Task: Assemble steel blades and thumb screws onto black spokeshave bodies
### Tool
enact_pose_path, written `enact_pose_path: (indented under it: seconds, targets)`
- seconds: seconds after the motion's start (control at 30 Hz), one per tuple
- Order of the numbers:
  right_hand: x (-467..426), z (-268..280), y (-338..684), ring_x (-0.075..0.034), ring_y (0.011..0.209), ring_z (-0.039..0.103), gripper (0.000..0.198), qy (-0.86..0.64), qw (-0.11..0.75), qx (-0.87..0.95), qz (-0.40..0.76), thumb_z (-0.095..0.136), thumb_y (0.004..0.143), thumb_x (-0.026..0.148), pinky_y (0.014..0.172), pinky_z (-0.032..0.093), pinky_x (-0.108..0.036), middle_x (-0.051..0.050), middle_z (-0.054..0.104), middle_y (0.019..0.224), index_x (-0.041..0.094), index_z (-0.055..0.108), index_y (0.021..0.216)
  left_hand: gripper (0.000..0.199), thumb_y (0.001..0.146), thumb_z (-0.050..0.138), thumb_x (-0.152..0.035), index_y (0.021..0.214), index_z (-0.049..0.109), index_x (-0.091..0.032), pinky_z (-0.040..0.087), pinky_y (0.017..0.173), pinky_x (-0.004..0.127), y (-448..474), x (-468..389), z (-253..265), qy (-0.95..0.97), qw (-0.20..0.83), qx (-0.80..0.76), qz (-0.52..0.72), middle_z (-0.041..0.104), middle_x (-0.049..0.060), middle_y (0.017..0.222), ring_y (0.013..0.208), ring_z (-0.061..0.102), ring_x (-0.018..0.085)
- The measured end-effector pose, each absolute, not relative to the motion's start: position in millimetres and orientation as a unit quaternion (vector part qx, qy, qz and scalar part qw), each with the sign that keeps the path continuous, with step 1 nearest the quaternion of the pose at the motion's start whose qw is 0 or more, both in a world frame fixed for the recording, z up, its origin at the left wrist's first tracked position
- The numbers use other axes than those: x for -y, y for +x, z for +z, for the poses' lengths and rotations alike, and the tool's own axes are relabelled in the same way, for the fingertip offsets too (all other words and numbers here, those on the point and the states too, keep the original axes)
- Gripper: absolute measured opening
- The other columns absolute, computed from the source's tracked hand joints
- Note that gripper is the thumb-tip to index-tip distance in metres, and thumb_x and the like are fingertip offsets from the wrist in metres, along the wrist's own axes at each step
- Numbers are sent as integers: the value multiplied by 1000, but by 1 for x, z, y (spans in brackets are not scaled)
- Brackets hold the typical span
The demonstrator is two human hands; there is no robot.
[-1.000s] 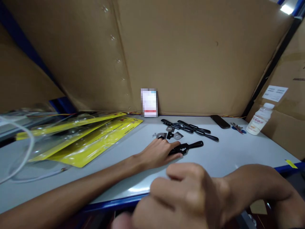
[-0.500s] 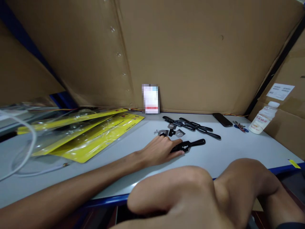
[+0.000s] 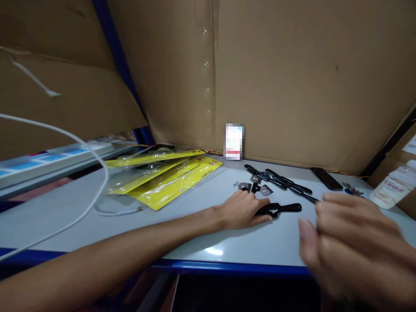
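My left hand (image 3: 242,210) rests on the table, its fingers closed around the near handle of a black spokeshave (image 3: 276,209). The spokeshave lies flat, its other handle pointing right. Just beyond my fingers are grey metal blades (image 3: 267,190), a black metal cap piece (image 3: 255,188) and a small wing screw (image 3: 236,184). Farther back, more black spokeshaves (image 3: 264,176) lie crossed over one another. My right hand (image 3: 354,242) hovers at the front right, blurred, with its fingers curled in. Whether anything is inside it is hidden.
Yellow blister packs (image 3: 182,180) lie at the left, near a white cable (image 3: 105,173). A phone with a blurred screen (image 3: 234,142) leans on the cardboard wall (image 3: 276,78). A dark phone (image 3: 326,179), keys (image 3: 352,190) and a bottle (image 3: 393,185) stand or lie at the right.
The view has swung left, so the table things appear farther right. My right hand has come into view at the right. My left hand stays on the spokeshave.
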State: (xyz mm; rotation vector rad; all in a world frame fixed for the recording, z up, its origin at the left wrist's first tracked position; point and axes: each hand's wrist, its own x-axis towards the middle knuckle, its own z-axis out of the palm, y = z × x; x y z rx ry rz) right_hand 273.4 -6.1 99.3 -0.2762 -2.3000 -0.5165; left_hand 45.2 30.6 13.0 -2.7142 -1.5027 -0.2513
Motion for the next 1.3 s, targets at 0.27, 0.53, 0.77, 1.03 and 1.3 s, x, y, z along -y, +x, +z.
enact_pose_path:
  seconds: [0.27, 0.53, 0.77, 1.03, 1.3]
  targets:
    - [-105, 60, 274, -9, 50, 25, 47, -289, 210, 931, 78, 54, 96, 31, 51, 20, -27, 7, 29, 51, 20, 36, 54, 48, 99, 48, -54, 122, 70, -19, 41, 58, 34, 42, -29, 14, -873, 0, 482, -71, 71, 10, 70, 60, 64, 25]
    - [-91, 39, 266, -10, 53, 34, 24, -248, 113, 952, 142, 57, 97, 26, 58, 25, -26, 7, 45, 56, 20, 65, 75, 45, 99, 47, -51, 127, 67, -21, 41, 58, 35, 44, -27, 17, -870, 8, 492, -42, 74, 10, 73, 66, 69, 29]
    - [-88, 28, 260, -11, 55, 41, 15, -256, 120, 945, 164, 65, 92, 25, 58, 27, -26, 4, 54, 59, 19, 69, 80, 41, 96, 49, -48, 118, 70, -22, 44, 60, 37, 48, -27, 16, -861, 27, 506, -35, 74, 10, 72, 66, 70, 30]
    - [-83, 18, 252, -10, 53, 39, 14, -273, 135, 937, 172, 64, 88, 18, 55, 26, -26, 5, 51, 57, 18, 68, 74, 42, 96, 52, -53, 119, 71, -24, 47, 65, 39, 53, -28, 12, -851, 15, 522, -62, 79, 13, 86, 76, 74, 33]
    - [-82, 22, 242, -9, 51, 39, 29, -310, 174, 887, 294, 58, 89, 14, 53, 28, -24, 6, 45, 49, 16, 61, 61, 42, 94, 55, -54, 113, 76, -23, 47, 64, 36, 55, -29, 9, -840, 23, 537, -75, 79, 13, 85, 76, 74, 32]
